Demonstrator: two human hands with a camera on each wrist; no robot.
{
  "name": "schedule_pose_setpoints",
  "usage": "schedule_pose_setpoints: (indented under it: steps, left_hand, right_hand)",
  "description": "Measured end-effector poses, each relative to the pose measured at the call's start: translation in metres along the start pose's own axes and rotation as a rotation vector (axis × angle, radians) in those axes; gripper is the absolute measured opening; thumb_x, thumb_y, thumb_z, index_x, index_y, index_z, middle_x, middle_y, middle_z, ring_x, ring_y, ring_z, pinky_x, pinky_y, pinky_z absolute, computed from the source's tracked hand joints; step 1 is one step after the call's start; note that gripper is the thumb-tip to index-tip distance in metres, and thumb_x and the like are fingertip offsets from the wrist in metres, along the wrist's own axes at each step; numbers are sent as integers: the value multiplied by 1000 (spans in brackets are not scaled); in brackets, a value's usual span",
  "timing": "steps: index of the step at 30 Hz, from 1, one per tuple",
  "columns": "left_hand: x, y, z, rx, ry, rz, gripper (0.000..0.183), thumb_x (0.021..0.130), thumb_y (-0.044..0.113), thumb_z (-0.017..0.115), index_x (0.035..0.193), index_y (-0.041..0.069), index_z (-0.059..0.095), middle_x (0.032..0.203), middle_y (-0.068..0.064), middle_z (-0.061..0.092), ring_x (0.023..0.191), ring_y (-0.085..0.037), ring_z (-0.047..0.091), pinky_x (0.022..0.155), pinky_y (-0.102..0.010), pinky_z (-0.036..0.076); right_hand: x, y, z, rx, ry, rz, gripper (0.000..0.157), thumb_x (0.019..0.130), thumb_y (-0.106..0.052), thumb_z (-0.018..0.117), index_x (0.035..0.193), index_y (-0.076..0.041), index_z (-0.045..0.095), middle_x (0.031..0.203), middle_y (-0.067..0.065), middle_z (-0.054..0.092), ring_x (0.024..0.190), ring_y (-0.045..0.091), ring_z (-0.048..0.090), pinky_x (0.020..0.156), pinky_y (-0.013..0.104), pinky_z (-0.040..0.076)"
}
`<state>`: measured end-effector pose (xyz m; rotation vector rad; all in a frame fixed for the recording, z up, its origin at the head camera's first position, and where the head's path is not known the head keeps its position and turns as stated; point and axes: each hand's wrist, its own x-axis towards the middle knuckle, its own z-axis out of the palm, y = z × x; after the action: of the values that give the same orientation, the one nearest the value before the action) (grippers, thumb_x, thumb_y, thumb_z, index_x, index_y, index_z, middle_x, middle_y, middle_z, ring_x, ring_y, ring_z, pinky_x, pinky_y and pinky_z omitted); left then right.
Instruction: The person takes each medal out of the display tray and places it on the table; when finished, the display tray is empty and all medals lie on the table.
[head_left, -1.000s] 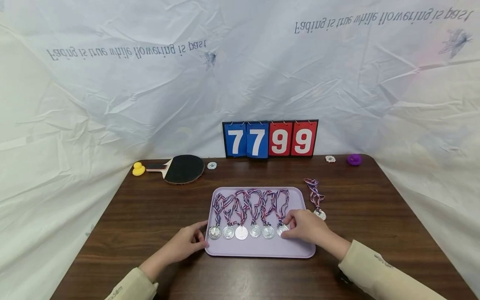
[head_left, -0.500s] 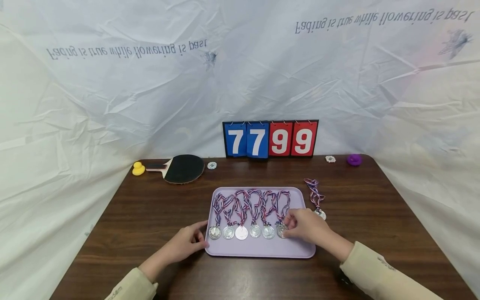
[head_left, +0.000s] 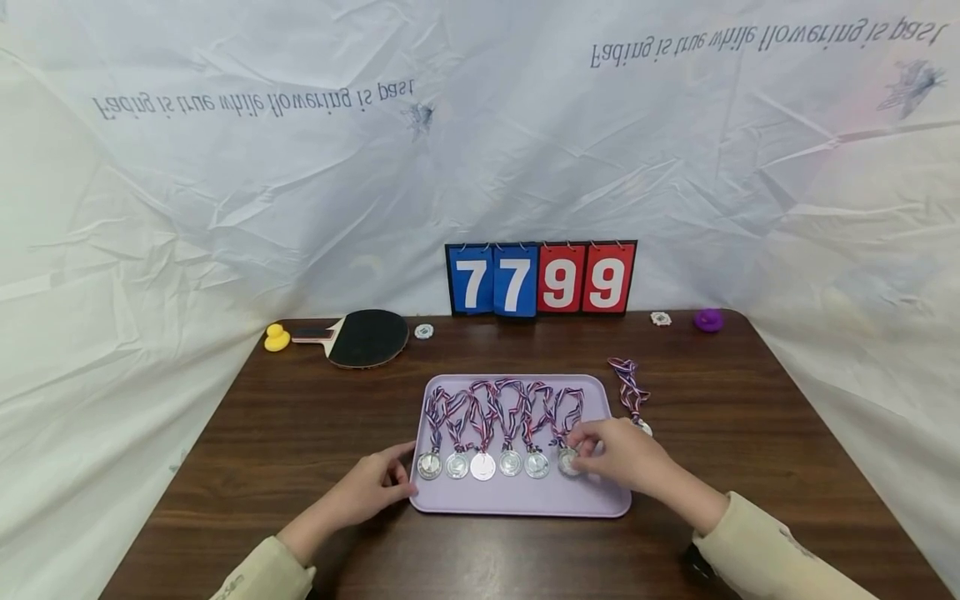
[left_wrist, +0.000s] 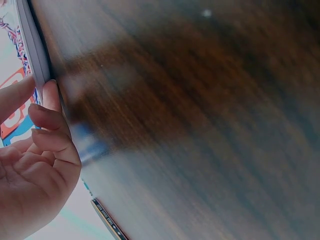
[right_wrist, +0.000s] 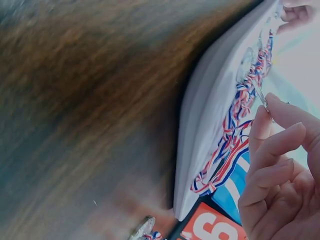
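On a lilac tray (head_left: 517,502) lie several silver medals (head_left: 483,465) in a row, striped ribbons stretched toward the far rim. My right hand (head_left: 618,454) pinches the rightmost medal (head_left: 567,460) between thumb and index finger. In the right wrist view that medal (right_wrist: 261,97) stands tilted on edge, its red, white and blue ribbon (right_wrist: 232,160) trailing along the tray. My left hand (head_left: 371,483) holds the tray's left edge; in the left wrist view its thumb and index finger meet the tray wall (left_wrist: 36,50), other fingers curled.
Right of the tray, a medal on a ribbon (head_left: 628,387) lies on the table (head_left: 315,433), partly behind my right hand. Along the back are a yellow duck (head_left: 277,338), table tennis bat (head_left: 367,338), two chips (head_left: 423,331), scoreboard (head_left: 540,279) and purple duck-like toy (head_left: 708,319).
My right hand has shifted slightly right, and the pinched medal and its ribbon have moved a little right with it. The left hand and the tray have stayed put.
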<state>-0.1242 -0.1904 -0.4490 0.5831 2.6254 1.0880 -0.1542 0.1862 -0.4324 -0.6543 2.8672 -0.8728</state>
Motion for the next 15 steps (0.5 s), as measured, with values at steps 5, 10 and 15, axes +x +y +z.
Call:
schedule_pose_setpoints:
  steps: [5, 10, 15]
  left_hand:
    - [0, -1, 0, 3, -1, -5, 57, 80, 12, 67, 127, -7, 41, 71, 2, 53, 56, -9, 47, 50, -23, 40]
    - [0, -2, 1, 2, -4, -6, 58, 80, 12, 67, 128, -7, 40, 71, 2, 53, 57, -9, 47, 50, -23, 40]
    - [1, -2, 1, 0, -8, -15, 59, 80, 14, 67, 128, -7, 40, 71, 2, 52, 56, -10, 47, 50, -23, 40]
  right_hand:
    - [-2, 0, -8, 17, 32, 3, 20, 71, -25, 75, 89, -22, 68, 65, -17, 54, 51, 4, 45, 48, 22, 37]
    - [-4, 2, -17, 53, 75, 52, 20, 73, -27, 74, 91, -24, 67, 67, -15, 54, 50, 9, 43, 44, 23, 36]
    - [-6, 5, -25, 107, 165, 63, 22, 74, -26, 73, 94, -20, 67, 69, -10, 57, 49, 13, 45, 41, 23, 36]
